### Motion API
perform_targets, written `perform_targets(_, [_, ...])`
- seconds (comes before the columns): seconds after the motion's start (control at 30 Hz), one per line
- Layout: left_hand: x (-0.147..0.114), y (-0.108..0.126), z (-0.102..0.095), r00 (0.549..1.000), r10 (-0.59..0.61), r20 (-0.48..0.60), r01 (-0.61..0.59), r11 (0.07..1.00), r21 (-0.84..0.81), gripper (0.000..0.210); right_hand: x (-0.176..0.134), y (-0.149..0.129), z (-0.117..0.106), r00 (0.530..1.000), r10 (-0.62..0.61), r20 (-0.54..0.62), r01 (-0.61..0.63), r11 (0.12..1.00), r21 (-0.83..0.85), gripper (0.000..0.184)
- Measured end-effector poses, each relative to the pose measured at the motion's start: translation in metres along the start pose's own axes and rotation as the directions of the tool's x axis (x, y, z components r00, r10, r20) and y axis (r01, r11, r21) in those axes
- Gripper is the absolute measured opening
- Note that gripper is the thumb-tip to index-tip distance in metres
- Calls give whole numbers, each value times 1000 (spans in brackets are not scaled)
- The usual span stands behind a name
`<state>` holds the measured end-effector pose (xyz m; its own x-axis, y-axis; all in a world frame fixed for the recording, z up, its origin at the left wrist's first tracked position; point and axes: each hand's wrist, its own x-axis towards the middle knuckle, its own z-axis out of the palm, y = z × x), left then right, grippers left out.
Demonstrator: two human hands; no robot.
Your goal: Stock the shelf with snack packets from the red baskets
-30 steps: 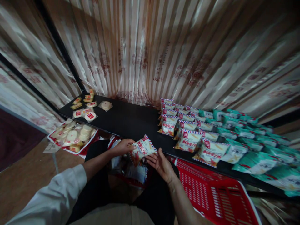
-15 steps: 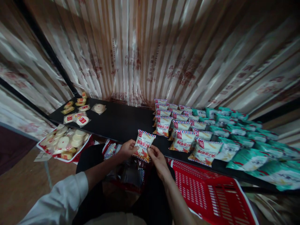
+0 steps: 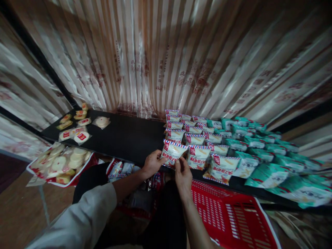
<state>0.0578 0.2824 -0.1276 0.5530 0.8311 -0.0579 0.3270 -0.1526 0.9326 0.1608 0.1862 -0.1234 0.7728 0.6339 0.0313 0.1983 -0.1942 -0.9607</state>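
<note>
Curtain: one pleated pale sheet (image 3: 145, 69), brownish print and lettering, hung behind; dim room.
Floor: brown (image 3: 15, 207), visible lower left.
Shelf: one, long, black (image 3: 129, 133), running the width of the view, bare between its two stocked ends.
Baskets: three, red: a perforated one (image 3: 207, 204) below the shelf at right; a white-rimmed one (image 3: 79, 177) at left, filled with wrapped pale rounds; a third between the legs, shadowed, holding packets (image 3: 127, 168), count unclear.
Hands: two. Left hand (image 3: 153, 163), fingers pinching the left side of the held snack bag (image 3: 172, 152); right hand (image 3: 183, 175), fingers pinching its lower right corner.
Green bags: more than a dozen (image 3: 269, 174), shelf right, overlapping.
Striped-edge snack bags: about fifteen, held one included, in three columns; rear ones partly hidden.
Held bag: upright at the shelf's front edge, print facing the person, just left of a front-row bag (image 3: 199, 156); contact with the shelf cannot be told.
Clear-wrapped round: one (image 3: 102, 121), shelf left.
White red-labelled packets: four (image 3: 81, 137), beside it.
Yellow packets: five (image 3: 64, 125), smallest, far left.
</note>
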Motion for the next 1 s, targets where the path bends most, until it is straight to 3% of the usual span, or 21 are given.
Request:
perform_targets(0.17, [10,0,10,998,21,-59,-16,996,83,23,2,7,3,999,21,40,-24,996,90,65])
perform_targets(0.27, [12,-3,14,999,13,-50,-9,997,79,23,5,8,2,1000,-1,-22,0,1000,-29,59])
perform_targets(0.4, [13,-4,19,999,7,-41,-4,997,81,20,6,8,5,983,-154,-103,120,953,-279,55])
perform_targets(0.53, [16,-2,22,996,-22,-89,32,992,119,17,-1,12,13,922,-355,-153,266,870,-415,57])
perform_targets(0.63, [19,2,23,992,-22,-123,40,989,142,16,-10,22,18,889,-444,-111,349,815,-463,54])
perform_targets(0.77, [23,7,28,991,3,-130,21,983,181,17,-19,38,21,880,-475,16,426,774,-468,50])
perform_targets(1.0, [25,10,34,992,53,-114,-27,977,212,20,-19,48,22,907,-420,36,388,799,-459,49])
